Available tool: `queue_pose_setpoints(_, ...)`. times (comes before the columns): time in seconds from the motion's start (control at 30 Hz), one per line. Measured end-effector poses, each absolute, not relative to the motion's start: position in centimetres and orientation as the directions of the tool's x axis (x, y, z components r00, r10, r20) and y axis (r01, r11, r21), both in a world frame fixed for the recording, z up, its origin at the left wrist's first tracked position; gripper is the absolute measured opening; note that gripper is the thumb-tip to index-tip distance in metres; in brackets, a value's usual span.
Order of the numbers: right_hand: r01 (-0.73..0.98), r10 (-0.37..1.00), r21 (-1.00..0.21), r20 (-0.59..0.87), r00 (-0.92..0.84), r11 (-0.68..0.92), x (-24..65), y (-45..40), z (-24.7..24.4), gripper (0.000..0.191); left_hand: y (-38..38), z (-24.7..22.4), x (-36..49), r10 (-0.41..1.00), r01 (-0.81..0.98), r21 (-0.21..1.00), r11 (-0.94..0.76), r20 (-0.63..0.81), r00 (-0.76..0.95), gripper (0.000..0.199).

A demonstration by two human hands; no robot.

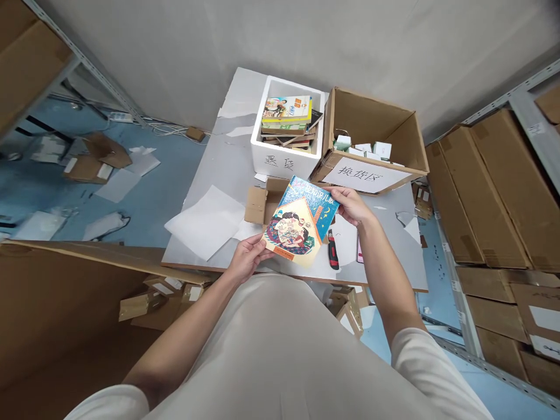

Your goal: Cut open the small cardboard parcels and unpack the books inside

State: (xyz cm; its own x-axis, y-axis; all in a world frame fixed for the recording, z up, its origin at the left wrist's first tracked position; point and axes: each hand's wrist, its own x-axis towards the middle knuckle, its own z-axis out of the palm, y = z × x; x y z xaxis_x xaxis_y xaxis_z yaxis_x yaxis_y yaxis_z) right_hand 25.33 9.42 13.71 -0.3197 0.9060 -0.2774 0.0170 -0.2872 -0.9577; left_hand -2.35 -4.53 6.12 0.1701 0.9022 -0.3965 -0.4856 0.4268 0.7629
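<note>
Book (pixel 294 224): above table (pixel 227 154), cover up, top edge toward 1 o'clock; long axis 1-to-7 o'clock. Left hand (pixel 245 258): pinching 8 o'clock corner. Right hand (pixel 353 208): pinching 2 o'clock corner.

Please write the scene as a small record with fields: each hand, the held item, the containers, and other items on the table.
left hand: grips the lower left of the book
right hand: grips the upper right of the book
book: picture cover, above the table
white box: holds a pile of books
large cardboard box: holds small white boxes
small open carton: partly behind the book
cutter: red and black, on the table
</note>
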Motion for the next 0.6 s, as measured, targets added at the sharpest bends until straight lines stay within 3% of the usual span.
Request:
queue_pose_setpoints(0.33, 0.063, 0.841, -0.924, -0.371, -0.393, -0.378, 26.1, 11.4, 14.4, 0.049, -2.4, 6.1, -2.9, 0.904, -0.507, 0.753, 0.419, -0.398, 0.155, 0.052)
queue_pose_setpoints(0.47, 0.024, 0.887, -0.941, -0.327, -0.326, -0.338, 25.5, 13.3, 14.7, 0.048, -0.6, 6.3, -2.8, 0.918, -0.554, 0.745, 0.372, -0.385, 0.098, 0.049)
queue_pose_setpoints(0.6, -0.001, 0.960, -0.980, -0.195, -0.200, -0.199, 25.1, 17.9, 15.4, 0.051, 0.6, 6.1, -3.8, 0.927, -0.531, 0.778, 0.335, -0.373, 0.038, 0.059)
